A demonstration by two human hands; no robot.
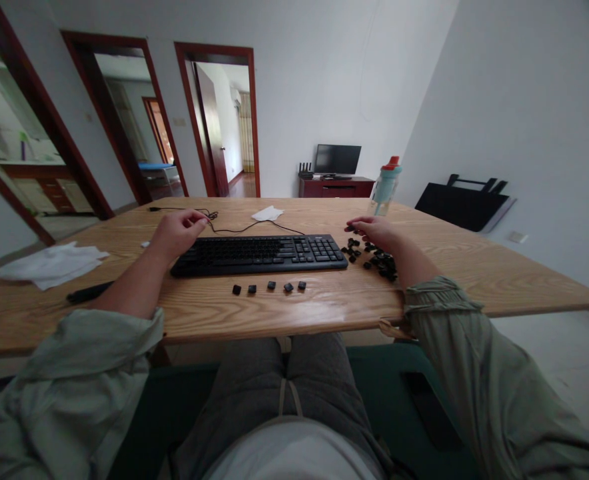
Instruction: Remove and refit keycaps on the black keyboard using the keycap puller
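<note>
A black full-size keyboard (259, 256) lay across the middle of the wooden desk (194, 313), its long side facing the person. The left hand (182, 232) hovered by the keyboard's far left corner, fingers curled and thumb drawn up to them; whether anything sat between those fingertips could not be told. The right hand (373, 232) was beyond the keyboard's right end, finger and thumb pinching a small black keycap (349, 229).

Below that hand, a scattered heap of keycaps (385, 268) spread over the desk to the right of the keyboard. Five more — the loose row (272, 285) — lay apart from one another between the keyboard and the desk's near edge.

A black cable (247, 231) ran behind the keyboard, near a crumpled white tissue (268, 213). More white tissues (52, 263) lay at the far left, and a bottle with a red lid (385, 188) stood upright past the right hand. A dark phone (432, 410) rested on the green seat (374, 363).
</note>
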